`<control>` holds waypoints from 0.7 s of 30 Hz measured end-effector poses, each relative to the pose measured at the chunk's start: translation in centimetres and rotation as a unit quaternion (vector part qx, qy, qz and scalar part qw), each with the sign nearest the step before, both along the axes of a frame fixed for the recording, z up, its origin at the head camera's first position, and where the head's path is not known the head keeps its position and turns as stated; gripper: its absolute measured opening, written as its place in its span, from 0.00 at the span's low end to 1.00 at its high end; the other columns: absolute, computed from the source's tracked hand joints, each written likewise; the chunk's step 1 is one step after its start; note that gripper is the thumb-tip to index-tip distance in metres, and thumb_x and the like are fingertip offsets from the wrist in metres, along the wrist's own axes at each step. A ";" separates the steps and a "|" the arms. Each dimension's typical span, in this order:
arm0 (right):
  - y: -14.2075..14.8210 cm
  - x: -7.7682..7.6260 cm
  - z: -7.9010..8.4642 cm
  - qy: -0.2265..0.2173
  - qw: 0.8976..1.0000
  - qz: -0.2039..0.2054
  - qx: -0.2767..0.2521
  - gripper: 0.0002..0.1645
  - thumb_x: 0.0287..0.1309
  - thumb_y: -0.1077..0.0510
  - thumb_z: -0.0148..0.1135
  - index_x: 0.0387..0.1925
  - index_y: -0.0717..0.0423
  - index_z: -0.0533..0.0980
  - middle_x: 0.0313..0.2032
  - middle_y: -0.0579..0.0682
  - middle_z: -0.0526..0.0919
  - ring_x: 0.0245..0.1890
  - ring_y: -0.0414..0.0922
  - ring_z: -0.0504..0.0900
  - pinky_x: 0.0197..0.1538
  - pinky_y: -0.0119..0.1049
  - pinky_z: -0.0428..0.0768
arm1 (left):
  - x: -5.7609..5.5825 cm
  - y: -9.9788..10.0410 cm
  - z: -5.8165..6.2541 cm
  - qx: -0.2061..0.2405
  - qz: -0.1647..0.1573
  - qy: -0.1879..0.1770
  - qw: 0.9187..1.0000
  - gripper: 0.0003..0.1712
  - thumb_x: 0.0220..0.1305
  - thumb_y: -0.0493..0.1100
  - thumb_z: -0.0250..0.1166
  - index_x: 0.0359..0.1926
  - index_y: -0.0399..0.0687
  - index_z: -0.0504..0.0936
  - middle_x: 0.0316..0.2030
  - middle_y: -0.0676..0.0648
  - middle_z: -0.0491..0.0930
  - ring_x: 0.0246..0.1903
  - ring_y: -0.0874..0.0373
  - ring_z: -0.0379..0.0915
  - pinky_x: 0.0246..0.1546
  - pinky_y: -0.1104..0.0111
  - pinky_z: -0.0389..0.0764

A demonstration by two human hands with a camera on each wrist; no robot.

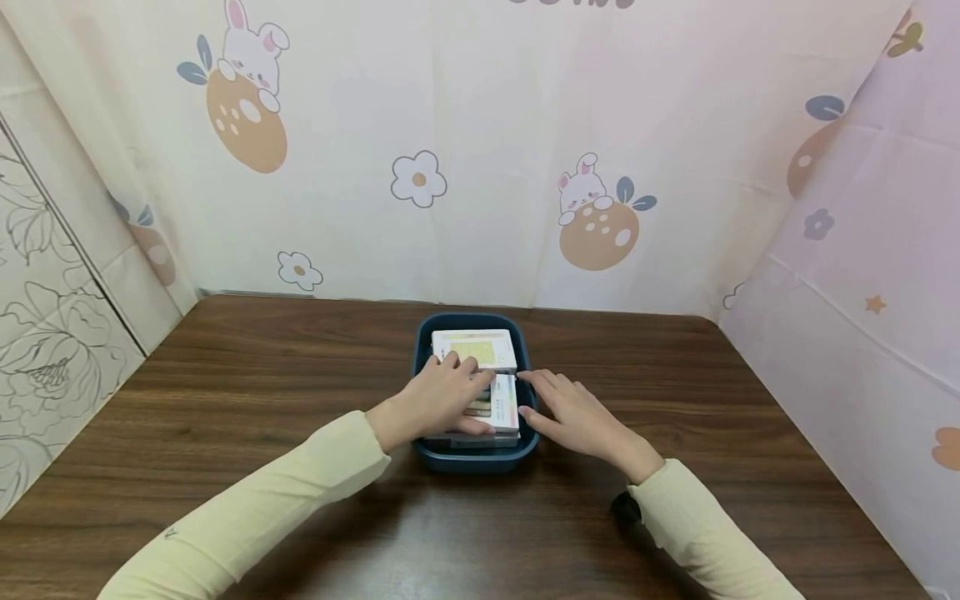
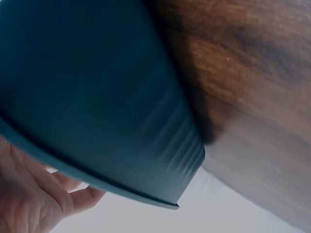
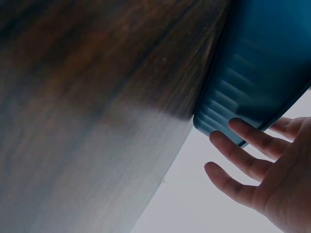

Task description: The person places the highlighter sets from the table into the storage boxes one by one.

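A dark blue plastic bin [image 1: 477, 463] stands on the table, with white boxes inside. One white box [image 1: 504, 335] with a yellow-green panel lies toward the back. In front of it, another white box [image 1: 506, 404] with a printed picture lies over a further box. My left hand [image 1: 438, 396] lies over these boxes, thumb near the front one's edge, covering their left parts. At the bin's right rim is my right hand [image 1: 577, 417], fingers spread loosely and holding nothing. Both wrist views show the bin's ribbed outer wall [image 2: 160, 121], with the fingers [image 3: 233, 150] near its rim.
The brown wood-grain table [image 1: 300, 350] extends on both sides of the bin. A patterned curtain [image 1: 495, 250] hangs along its back and right edges. Near the right cuff, a small black object [image 1: 626, 508] is partly hidden by the sleeve.
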State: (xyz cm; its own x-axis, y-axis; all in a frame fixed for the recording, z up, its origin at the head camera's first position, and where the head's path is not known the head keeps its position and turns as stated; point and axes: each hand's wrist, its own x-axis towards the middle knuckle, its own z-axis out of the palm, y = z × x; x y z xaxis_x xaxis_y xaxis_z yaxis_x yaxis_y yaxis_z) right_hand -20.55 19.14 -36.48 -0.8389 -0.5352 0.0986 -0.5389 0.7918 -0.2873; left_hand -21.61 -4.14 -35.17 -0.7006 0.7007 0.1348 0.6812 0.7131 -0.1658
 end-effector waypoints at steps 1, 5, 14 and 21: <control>0.0 0.0 0.0 0.001 1.000 0.000 0.000 0.33 0.63 0.41 0.47 0.64 0.51 0.60 0.61 0.52 0.67 0.60 0.50 0.68 0.57 0.59 0.65 | 0.0 0.0 -0.1 0.000 0.000 0.000 1.000 0.43 0.52 0.76 0.49 0.60 0.55 0.67 0.51 0.45 0.74 0.42 0.50 0.70 0.45 0.54 0.76; 0.0 0.0 -0.1 0.005 1.000 0.002 -0.002 0.32 0.63 0.42 0.47 0.64 0.51 0.61 0.61 0.52 0.68 0.60 0.49 0.68 0.57 0.58 0.66 | 0.1 0.1 -0.7 -0.003 0.003 0.004 1.000 0.43 0.52 0.76 0.49 0.60 0.55 0.67 0.51 0.46 0.74 0.42 0.50 0.70 0.44 0.54 0.76; 0.0 0.0 -0.2 0.005 1.000 0.001 -0.002 0.32 0.63 0.42 0.47 0.64 0.51 0.60 0.61 0.51 0.68 0.60 0.49 0.68 0.57 0.57 0.66 | 0.2 0.2 -1.4 -0.005 0.004 0.031 1.000 0.42 0.52 0.76 0.48 0.59 0.54 0.68 0.50 0.46 0.75 0.42 0.50 0.72 0.42 0.56 0.77; 0.0 0.0 -0.1 0.002 1.000 0.000 -0.004 0.32 0.63 0.42 0.47 0.64 0.51 0.60 0.61 0.52 0.68 0.60 0.49 0.68 0.57 0.57 0.66 | 0.3 0.1 -1.5 0.002 0.002 0.030 1.000 0.41 0.54 0.75 0.47 0.59 0.55 0.68 0.50 0.47 0.75 0.43 0.50 0.72 0.43 0.57 0.76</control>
State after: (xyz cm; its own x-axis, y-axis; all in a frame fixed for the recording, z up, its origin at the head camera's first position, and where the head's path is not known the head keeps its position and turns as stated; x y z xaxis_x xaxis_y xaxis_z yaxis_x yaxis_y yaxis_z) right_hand -20.57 19.15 -36.56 -0.8386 -0.5344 0.1057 -0.5399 0.7893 -0.2925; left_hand -21.36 -4.00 -36.71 -0.6936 0.6976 0.1794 0.6674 0.7161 -0.2045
